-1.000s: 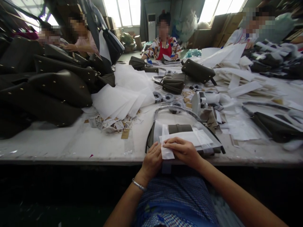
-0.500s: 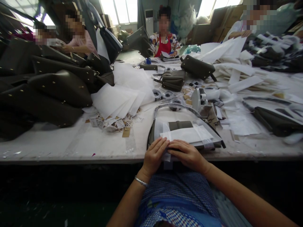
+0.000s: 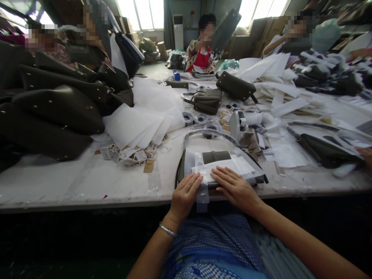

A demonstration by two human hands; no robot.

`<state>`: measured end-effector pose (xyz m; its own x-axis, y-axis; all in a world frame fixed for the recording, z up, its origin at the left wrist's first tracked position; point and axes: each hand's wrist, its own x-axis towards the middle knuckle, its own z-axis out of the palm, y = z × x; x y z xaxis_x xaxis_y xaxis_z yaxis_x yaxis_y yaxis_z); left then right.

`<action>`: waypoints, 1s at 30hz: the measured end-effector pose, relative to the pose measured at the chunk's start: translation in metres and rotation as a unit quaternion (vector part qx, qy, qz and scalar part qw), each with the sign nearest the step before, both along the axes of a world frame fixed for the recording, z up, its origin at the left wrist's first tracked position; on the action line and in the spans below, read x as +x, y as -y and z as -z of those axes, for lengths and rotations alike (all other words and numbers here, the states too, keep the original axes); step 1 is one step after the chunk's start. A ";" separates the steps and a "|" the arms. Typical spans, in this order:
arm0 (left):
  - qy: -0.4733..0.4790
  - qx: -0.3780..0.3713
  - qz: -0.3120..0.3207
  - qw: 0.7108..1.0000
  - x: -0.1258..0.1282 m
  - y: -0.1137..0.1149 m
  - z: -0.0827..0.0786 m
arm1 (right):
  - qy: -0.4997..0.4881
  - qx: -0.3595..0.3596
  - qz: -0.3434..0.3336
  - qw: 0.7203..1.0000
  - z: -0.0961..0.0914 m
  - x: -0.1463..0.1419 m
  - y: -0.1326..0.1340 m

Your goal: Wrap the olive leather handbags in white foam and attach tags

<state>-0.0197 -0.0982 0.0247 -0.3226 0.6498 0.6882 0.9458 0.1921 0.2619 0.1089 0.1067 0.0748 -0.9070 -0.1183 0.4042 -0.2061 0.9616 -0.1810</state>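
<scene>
A dark olive handbag point(image 3: 216, 156) lies flat at the table's near edge, partly covered with white tissue paper point(image 3: 223, 167) and clear film. My left hand point(image 3: 185, 193) rests on the bag's near left corner, fingers stretched over a strip of white paper that hangs over the edge. My right hand point(image 3: 236, 189) lies flat on the tissue paper, fingers spread and pressing it down on the bag. Neither hand grips anything.
A pile of dark handbags point(image 3: 55, 112) fills the left of the table point(image 3: 72, 182). Loose white sheets point(image 3: 139, 124), tags, tape rolls point(image 3: 200, 119) and a tape dispenser point(image 3: 240, 124) lie beyond the bag. Another bag point(image 3: 322, 149) lies right. Several people sit round the far side.
My right hand has gone from pinching the paper strip to lying flat on the tissue. My left hand's fingers have stretched out. The camera has shifted slightly.
</scene>
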 end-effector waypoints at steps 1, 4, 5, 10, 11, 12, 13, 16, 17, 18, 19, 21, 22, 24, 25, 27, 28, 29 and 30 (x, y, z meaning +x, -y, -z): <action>-0.006 -0.002 -0.001 1.000 0.000 0.000 0.000 | 0.001 0.007 0.008 1.000 0.004 0.000 0.001; -0.021 -0.009 0.002 1.000 0.002 0.001 0.001 | -0.005 0.021 0.036 0.999 0.013 -0.002 0.011; -0.024 -0.011 0.004 1.000 0.002 0.001 0.001 | -0.007 0.023 0.043 0.999 0.014 -0.003 0.015; -0.051 -0.033 0.008 0.998 0.003 0.001 0.000 | -0.022 0.014 0.077 0.997 0.018 -0.010 0.029; -0.059 -0.040 0.006 0.997 0.004 0.001 0.000 | -0.026 0.009 0.082 0.996 0.020 -0.010 0.031; -0.066 -0.046 0.003 0.997 0.004 0.000 0.000 | -0.032 0.003 0.086 0.996 0.021 -0.011 0.031; -0.072 -0.051 -0.002 0.996 0.005 0.000 0.000 | -0.038 -0.004 0.088 0.995 0.022 -0.011 0.032; -0.081 -0.057 -0.016 0.995 0.008 0.000 0.002 | -0.052 -0.034 0.080 0.995 0.021 -0.010 0.030; -0.081 -0.057 -0.019 0.995 0.009 0.000 0.003 | -0.052 -0.049 0.077 0.995 0.019 -0.009 0.029; -0.080 -0.058 -0.021 0.995 0.010 0.001 0.004 | -0.050 -0.063 0.077 0.994 0.018 -0.009 0.029; -0.077 -0.058 -0.022 0.995 0.011 0.001 0.004 | -0.047 -0.076 0.080 0.993 0.016 -0.008 0.029; -0.072 -0.060 -0.021 0.995 0.011 0.001 0.006 | -0.035 -0.082 0.093 0.992 0.015 -0.008 0.031; -0.069 -0.060 -0.020 0.996 0.011 0.000 0.006 | -0.030 -0.073 0.100 0.992 0.015 -0.009 0.032; -0.064 -0.054 -0.019 0.996 0.011 0.000 0.007 | -0.024 -0.038 0.109 0.993 0.018 -0.010 0.035; -0.061 -0.051 -0.020 0.997 0.011 0.000 0.007 | -0.025 -0.020 0.113 0.993 0.021 -0.011 0.035; -0.049 -0.048 -0.017 0.998 0.011 0.000 0.004 | -0.035 0.004 0.117 0.992 0.027 -0.013 0.036; -0.038 -0.051 -0.012 0.998 0.011 0.001 0.001 | -0.040 0.009 0.118 0.992 0.029 -0.013 0.035; -0.022 -0.059 -0.003 0.998 0.012 0.002 -0.002 | -0.042 0.012 0.118 0.992 0.031 -0.013 0.035; 0.000 -0.071 0.007 0.997 0.012 0.004 -0.007 | -0.043 0.013 0.118 0.992 0.032 -0.013 0.035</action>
